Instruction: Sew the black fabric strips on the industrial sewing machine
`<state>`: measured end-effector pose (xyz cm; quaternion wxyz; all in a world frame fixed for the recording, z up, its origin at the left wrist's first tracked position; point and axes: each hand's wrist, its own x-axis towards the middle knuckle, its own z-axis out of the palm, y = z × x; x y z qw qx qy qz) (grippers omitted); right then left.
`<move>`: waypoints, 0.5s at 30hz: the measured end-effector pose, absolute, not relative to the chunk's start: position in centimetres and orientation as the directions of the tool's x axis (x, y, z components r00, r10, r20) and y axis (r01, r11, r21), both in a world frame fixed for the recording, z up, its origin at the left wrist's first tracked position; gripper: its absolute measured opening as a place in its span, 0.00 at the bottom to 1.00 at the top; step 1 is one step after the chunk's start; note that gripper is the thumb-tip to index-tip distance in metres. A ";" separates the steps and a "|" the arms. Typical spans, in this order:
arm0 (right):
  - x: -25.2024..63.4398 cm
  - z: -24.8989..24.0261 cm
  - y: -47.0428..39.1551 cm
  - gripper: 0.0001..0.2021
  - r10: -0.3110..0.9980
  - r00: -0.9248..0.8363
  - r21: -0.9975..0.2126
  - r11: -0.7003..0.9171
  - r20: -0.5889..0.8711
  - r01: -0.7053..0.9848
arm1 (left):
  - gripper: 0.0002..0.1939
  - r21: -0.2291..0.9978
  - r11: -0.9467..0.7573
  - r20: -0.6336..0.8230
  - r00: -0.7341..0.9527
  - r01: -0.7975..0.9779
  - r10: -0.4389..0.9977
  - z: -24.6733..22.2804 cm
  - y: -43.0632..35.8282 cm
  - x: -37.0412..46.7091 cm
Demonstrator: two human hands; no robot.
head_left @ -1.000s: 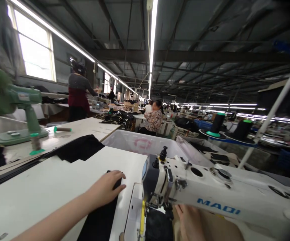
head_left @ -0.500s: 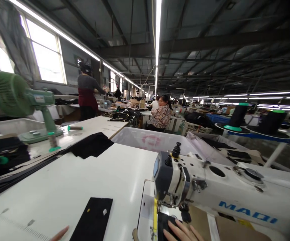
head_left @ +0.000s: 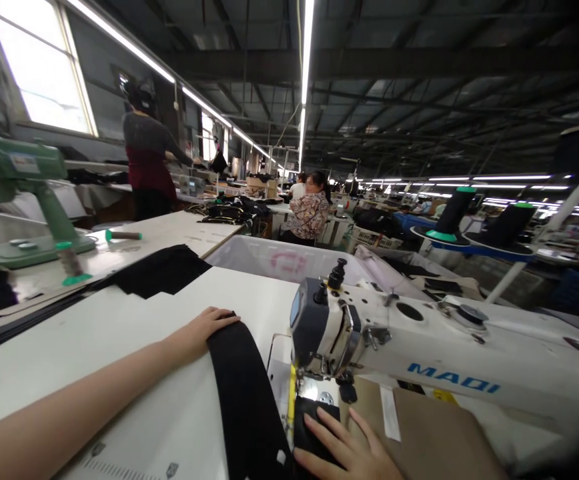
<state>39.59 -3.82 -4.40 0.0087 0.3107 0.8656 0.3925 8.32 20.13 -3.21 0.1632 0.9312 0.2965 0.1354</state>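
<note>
1. From your head view, your left hand (head_left: pixel 213 326) lies over the far end of a black strip (head_left: pixel 244 400) on the white counter (head_left: pixel 119 327), left of the sewing machine (head_left: pixel 419 353). Your fingers are close together and bent over the cloth's edge; your thumb is hidden, so I cannot tell whether you pinch the cloth or only press it.
2. From there the black strip curves down toward you, its near end beside your right hand's fingertips. Your touch at the far end probably steers the long piece.
3. Your right hand (head_left: pixel 352 457) is spread wide and flat over a small black cloth (head_left: pixel 303 435) just in front of the needle area. That flat press seems meant to keep the cloth smooth and square to the machine. I cannot tell whether the two black pieces are joined.
4. A pile of dark cloth (head_left: pixel 164 270) lies along the counter's far left edge, likely to be near your left arm yet away from the needle.
5. Two black thread cones (head_left: pixel 454 213) stand upright on a rack behind the machine, probably so thread can run off freely. A pale bin (head_left: pixel 249 259) sits just beyond the counter.
</note>
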 end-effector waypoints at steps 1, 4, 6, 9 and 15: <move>39.6 -4.5 -3.7 0.17 0.551 -0.806 0.685 0.502 0.216 0.527 | 0.26 0.390 -0.781 0.148 0.804 0.488 0.576 -3.1 19.9 8.3; 40.0 -4.6 -3.4 0.17 0.560 -0.805 0.685 0.509 0.197 0.522 | 0.28 0.424 -0.830 0.163 0.871 0.363 0.464 -1.5 17.4 8.5; 40.4 -4.7 -3.1 0.17 0.562 -0.804 0.680 0.513 0.194 0.524 | 0.30 0.420 -0.878 0.177 0.929 0.228 0.326 0.1 14.7 9.4; 40.9 -4.8 -2.7 0.17 0.551 -0.803 0.661 0.518 0.227 0.542 | 0.30 0.319 -0.946 0.110 0.988 0.064 0.104 1.9 10.7 11.5; 40.9 -6.1 -2.6 0.17 0.517 -0.835 0.671 0.553 0.189 0.494 | 0.18 0.083 -0.994 0.124 0.991 -0.069 -0.058 0.9 6.7 14.5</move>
